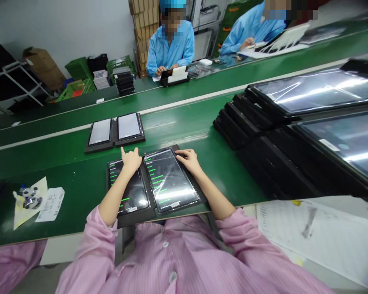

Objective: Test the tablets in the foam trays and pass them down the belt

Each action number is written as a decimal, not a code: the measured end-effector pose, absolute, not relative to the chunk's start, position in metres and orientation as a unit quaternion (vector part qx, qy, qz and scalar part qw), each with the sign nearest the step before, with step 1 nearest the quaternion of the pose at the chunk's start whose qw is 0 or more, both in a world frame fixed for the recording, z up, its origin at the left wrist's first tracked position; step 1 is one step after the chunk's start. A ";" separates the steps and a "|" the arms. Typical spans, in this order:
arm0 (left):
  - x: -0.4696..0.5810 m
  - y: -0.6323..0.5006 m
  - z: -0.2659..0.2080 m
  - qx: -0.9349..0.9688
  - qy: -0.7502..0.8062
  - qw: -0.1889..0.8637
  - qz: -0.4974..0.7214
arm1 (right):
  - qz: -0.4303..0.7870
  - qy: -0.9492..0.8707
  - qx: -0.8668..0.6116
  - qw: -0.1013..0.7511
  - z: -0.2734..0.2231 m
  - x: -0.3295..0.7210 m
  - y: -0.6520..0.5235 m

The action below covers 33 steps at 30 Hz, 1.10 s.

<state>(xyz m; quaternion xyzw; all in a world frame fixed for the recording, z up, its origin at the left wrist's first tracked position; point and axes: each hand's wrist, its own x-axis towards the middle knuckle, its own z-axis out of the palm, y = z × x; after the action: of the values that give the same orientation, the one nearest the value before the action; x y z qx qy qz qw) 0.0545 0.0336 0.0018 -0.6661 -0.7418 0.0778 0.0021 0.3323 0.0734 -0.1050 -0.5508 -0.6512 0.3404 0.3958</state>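
At the tray's (138, 217) left, a tablet (131, 196) could catch stray touches from the half-spread, seemingly empty left hand (131, 160), while the loosely curled right hand (188, 158), hold unclear, could nudge the right tablet (171, 181) at the tray's right.

Pink, finely striped shirt (190, 259) with pale buttons (165, 244) and bunched sleeves (99, 234).

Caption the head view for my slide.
Left hand over one tablet, right hand at the edge of a second tablet, both showing green text.
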 end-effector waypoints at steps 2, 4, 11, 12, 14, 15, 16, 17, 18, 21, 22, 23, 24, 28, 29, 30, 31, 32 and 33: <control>0.057 0.034 0.002 -0.664 -0.743 0.003 0.085 | 0.351 -0.653 -0.545 0.391 -0.107 0.335 0.069; 0.057 0.034 0.003 -0.665 -0.742 -0.005 0.089 | 0.357 -0.657 -0.543 0.382 -0.106 0.336 0.068; 0.044 0.024 -0.002 -0.676 -0.735 -0.026 0.055 | 0.367 -0.650 -0.547 0.378 -0.103 0.334 0.068; 0.041 0.023 -0.002 -0.673 -0.738 -0.032 0.041 | 0.369 -0.648 -0.548 0.379 -0.103 0.334 0.068; 0.031 0.020 -0.003 -0.664 -0.745 -0.057 0.013 | 0.370 -0.647 -0.548 0.379 -0.103 0.334 0.068; 0.024 0.019 -0.003 -0.658 -0.749 -0.076 -0.002 | 0.369 -0.649 -0.547 0.378 -0.103 0.334 0.068; 0.017 0.017 -0.003 -0.651 -0.753 -0.097 -0.016 | 0.367 -0.652 -0.546 0.376 -0.103 0.334 0.068; 0.010 0.015 -0.003 -0.648 -0.753 -0.114 -0.030 | 0.364 -0.656 -0.547 0.372 -0.104 0.333 0.068; 0.003 0.013 -0.003 -0.649 -0.749 -0.126 -0.040 | 0.359 -0.659 -0.550 0.368 -0.104 0.333 0.068; -0.015 0.007 -0.001 -0.680 -0.721 -0.123 -0.046 | 0.350 -0.661 -0.561 0.355 -0.104 0.331 0.069; -0.019 0.005 0.001 -0.691 -0.711 -0.122 -0.039 | 0.351 -0.659 -0.564 0.353 -0.105 0.330 0.070; -0.022 0.003 0.003 -0.698 -0.704 -0.128 -0.030 | 0.353 -0.657 -0.566 0.352 -0.105 0.330 0.070; -0.025 0.001 0.006 -0.700 -0.700 -0.141 -0.022 | 0.356 -0.653 -0.568 0.352 -0.105 0.330 0.070; -0.035 -0.011 0.019 -0.687 -0.690 -0.226 -0.017 | 0.365 -0.649 -0.564 0.356 -0.103 0.331 0.070; -0.038 -0.018 0.020 -0.680 -0.693 -0.237 -0.026 | 0.366 -0.652 -0.561 0.357 -0.102 0.331 0.069; -0.042 -0.027 0.020 -0.671 -0.703 -0.235 -0.039 | 0.364 -0.653 -0.558 0.359 -0.101 0.331 0.069; -0.047 -0.039 0.017 -0.657 -0.719 -0.219 -0.060 | 0.362 -0.653 -0.558 0.361 -0.100 0.331 0.068; -0.051 -0.054 0.013 -0.638 -0.740 -0.195 -0.087 | 0.360 -0.653 -0.558 0.364 -0.099 0.331 0.068; -0.054 -0.072 0.006 -0.611 -0.764 -0.164 -0.125 | 0.359 -0.652 -0.558 0.366 -0.098 0.330 0.068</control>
<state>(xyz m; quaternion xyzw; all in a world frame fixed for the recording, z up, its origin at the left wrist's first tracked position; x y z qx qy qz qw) -0.0545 -0.0724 0.0057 -0.6113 -0.7642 -0.1249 -0.1635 0.3301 0.0680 -0.0976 -0.5584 -0.6519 0.3594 0.3662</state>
